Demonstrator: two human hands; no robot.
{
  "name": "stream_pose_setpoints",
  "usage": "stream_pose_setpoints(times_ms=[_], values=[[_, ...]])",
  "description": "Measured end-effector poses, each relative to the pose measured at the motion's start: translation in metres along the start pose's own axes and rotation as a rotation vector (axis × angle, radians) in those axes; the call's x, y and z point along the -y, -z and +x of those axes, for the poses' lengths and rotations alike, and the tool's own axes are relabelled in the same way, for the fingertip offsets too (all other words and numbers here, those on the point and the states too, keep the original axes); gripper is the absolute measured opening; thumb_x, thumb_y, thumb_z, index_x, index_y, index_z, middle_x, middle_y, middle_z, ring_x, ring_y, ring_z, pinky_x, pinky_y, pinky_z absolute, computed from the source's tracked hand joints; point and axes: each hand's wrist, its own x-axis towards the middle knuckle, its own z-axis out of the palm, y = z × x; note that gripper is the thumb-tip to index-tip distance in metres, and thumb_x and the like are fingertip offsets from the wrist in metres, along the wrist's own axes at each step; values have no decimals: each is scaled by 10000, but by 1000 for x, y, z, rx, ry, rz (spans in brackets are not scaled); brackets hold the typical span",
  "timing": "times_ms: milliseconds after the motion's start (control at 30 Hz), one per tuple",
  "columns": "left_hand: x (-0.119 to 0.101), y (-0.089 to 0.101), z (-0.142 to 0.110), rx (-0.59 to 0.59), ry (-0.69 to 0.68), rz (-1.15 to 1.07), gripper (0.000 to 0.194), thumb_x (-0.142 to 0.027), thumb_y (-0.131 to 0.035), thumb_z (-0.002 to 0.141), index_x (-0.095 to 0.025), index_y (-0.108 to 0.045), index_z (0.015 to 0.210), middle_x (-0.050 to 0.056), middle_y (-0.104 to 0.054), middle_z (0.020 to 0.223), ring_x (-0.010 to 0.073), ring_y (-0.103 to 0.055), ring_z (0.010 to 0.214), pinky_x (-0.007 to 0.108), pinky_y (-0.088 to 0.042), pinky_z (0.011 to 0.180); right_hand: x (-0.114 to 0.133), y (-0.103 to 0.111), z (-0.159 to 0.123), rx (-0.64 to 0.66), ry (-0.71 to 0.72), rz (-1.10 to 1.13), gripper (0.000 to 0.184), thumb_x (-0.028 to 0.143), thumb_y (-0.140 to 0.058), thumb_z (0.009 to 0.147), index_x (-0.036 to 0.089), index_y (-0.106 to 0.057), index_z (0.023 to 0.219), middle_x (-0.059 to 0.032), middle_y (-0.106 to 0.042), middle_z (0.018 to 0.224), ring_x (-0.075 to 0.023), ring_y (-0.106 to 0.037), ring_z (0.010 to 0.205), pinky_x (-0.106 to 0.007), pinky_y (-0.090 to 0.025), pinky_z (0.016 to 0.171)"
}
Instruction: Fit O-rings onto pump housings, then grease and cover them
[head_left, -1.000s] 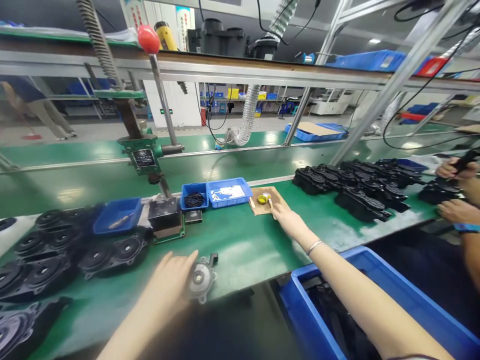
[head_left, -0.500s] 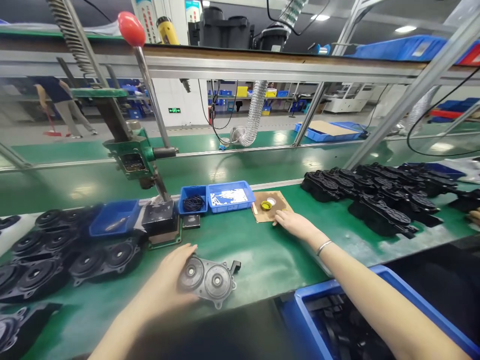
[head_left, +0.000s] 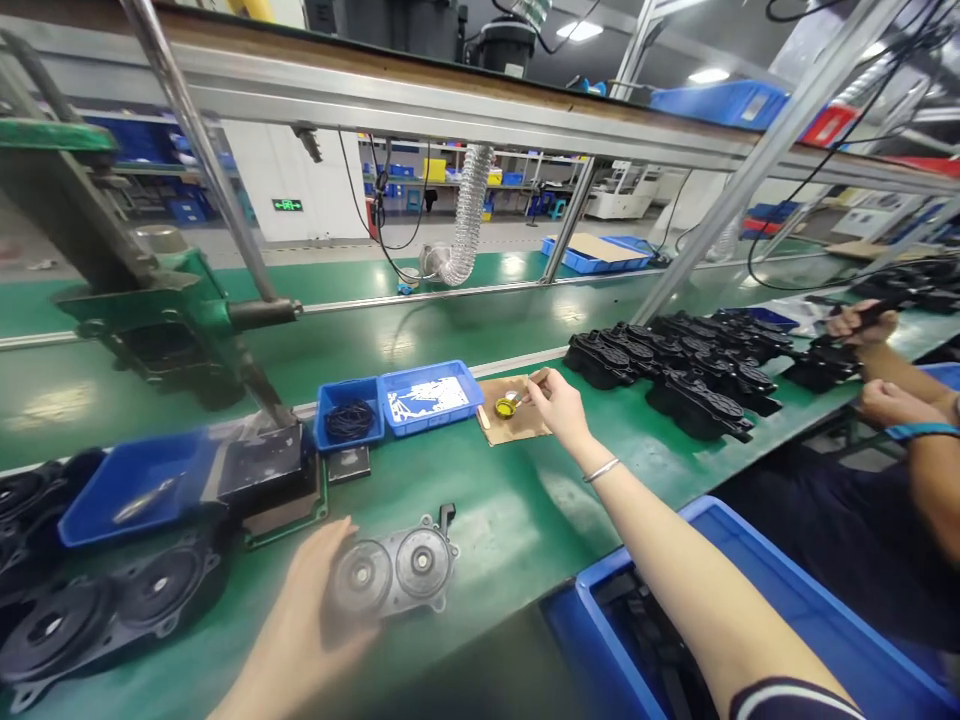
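Note:
My left hand (head_left: 319, 595), blurred by motion, is curled round the left end of a dark plastic housing (head_left: 421, 566) with two round recesses. The housing lies low over the green bench, its small black arm pointing up. Farther forward, my right hand (head_left: 561, 405) pinches a thin stick-like tool, mostly hidden by the fingers, with its tip at a small round tub of yellow paste (head_left: 505, 407). That tub rests on a piece of brown cardboard (head_left: 517, 432), where a flat wooden stick (head_left: 484, 419) lies at the left edge.
Blue trays hold black rings (head_left: 349, 420) and white pieces (head_left: 431, 398). A lever press (head_left: 161, 320) stands left, beside more housings (head_left: 105, 605). Black assemblies (head_left: 694, 370) line the right. A blue crate (head_left: 712, 515) sits in front; a co-worker's hands (head_left: 862, 325) are far right.
My right hand has risen from the cardboard's edge to the tub and now pinches the thin tool. My left hand stays at the housing. The view has turned right, bringing a co-worker into sight.

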Motion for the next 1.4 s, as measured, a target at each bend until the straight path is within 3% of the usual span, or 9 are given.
stream_pose_setpoints(times_ms=[167,567,833,1000,1167,1400], values=[[11,-10,-5,2,-11,-98,874,-336,-696,735,-247,-222,1464,170,-358,1488,382,-342,1382,610,-361,1100,1,-12,4,27,-53,3,122,282,-457,927,225,-468,820,-17,-667,734,-200,-659,704,-281,-507,674],[-1,-13,-1,-84,44,-182,752,-380,-661,773,-244,-313,1425,155,-441,1417,375,-360,1365,583,-365,1093,-5,-32,11,67,-23,-35,164,280,-582,963,157,-564,857,20,-558,729,-150,-557,663,-277,-457,665],[1,-11,-1,-56,36,-199,771,-342,-664,775,-234,-294,1443,182,-404,1445,397,-359,1355,617,-366,1067,0,-28,13,13,-71,69,108,186,-588,902,177,-548,801,26,-561,685,-156,-541,634,-259,-423,635],[2,-10,-1,-61,13,-216,796,-309,-676,768,-228,-285,1456,178,-426,1429,394,-358,1358,611,-360,1077,-3,-23,15,-43,-214,234,110,192,-626,917,160,-575,825,21,-598,702,-154,-590,654,-262,-479,663],[3,-9,0,-46,-6,-223,819,-301,-684,759,-217,-274,1463,176,-426,1431,396,-340,1368,608,-353,1087,-18,-27,12,-117,-466,459,162,290,-613,995,129,-616,974,-15,-620,853,-131,-608,673,-264,-551,627],[7,-10,-1,-22,-5,-221,824,-276,-678,759,-212,-258,1465,182,-412,1432,396,-333,1365,631,-338,1088,-29,-29,2,-237,-786,730,190,288,-607,1004,117,-602,1087,-39,-619,943,-140,-627,722,-260,-569,620]])
